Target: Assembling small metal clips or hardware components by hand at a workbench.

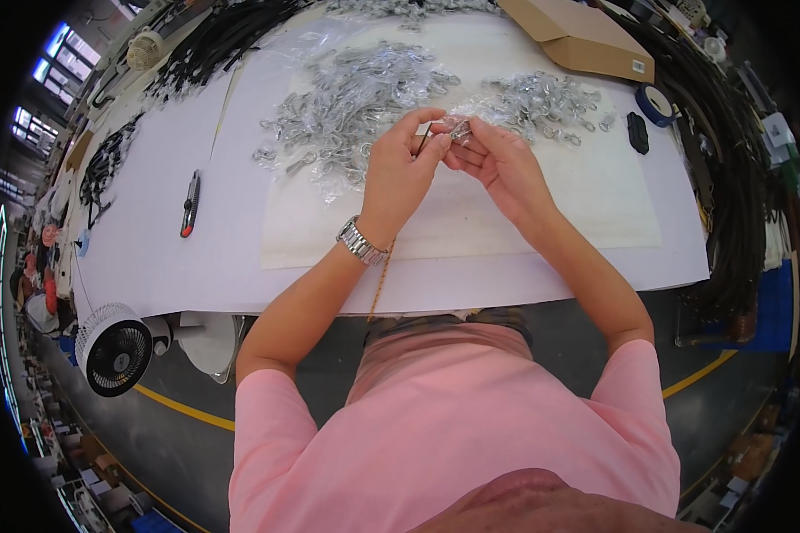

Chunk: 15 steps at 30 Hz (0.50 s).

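My left hand (398, 164) and my right hand (509, 166) meet over the table at the near side of the metal heaps. Between the fingertips of my right hand is a small metal clasp in clear plastic (460, 131). My left fingers are closed around a thin dark strip (425, 139), its ends partly hidden, and also reach the clasp's plastic. Beyond my left hand spreads a large heap of silvery metal clasps (356, 93), many in clear plastic. A smaller pile of metal clasps (547, 99) lies past my right hand.
A box cutter (190, 204) lies to the left. At right are a roll of blue tape (656, 105), a small black object (636, 132) and a cardboard box (587, 40). Black straps (213, 53) lie far left. A fan (117, 354) stands by the table's near left edge.
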Available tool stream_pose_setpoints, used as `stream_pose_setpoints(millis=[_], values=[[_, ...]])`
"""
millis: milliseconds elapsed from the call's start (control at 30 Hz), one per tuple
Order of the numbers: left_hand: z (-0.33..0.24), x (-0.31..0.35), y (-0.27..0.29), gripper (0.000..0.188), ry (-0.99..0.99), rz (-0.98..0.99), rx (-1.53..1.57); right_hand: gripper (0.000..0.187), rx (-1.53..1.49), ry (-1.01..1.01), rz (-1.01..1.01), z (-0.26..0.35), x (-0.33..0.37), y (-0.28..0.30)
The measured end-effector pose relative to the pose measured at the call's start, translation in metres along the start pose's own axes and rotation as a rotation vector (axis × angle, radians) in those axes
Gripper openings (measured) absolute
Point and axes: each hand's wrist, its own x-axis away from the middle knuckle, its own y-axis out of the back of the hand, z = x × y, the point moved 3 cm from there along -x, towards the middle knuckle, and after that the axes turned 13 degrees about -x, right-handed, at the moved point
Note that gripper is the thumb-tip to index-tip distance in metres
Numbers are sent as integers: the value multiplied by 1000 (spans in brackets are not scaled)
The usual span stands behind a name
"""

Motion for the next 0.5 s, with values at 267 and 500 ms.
stream_pose_setpoints(millis=[267, 500], values=[[4, -6, 0, 37, 38, 113, 317, 37, 18, -89, 142, -3, -6, 2], [2, -11, 24, 35, 84, 299, 312, 33, 36, -137, 88, 0, 0, -14]])
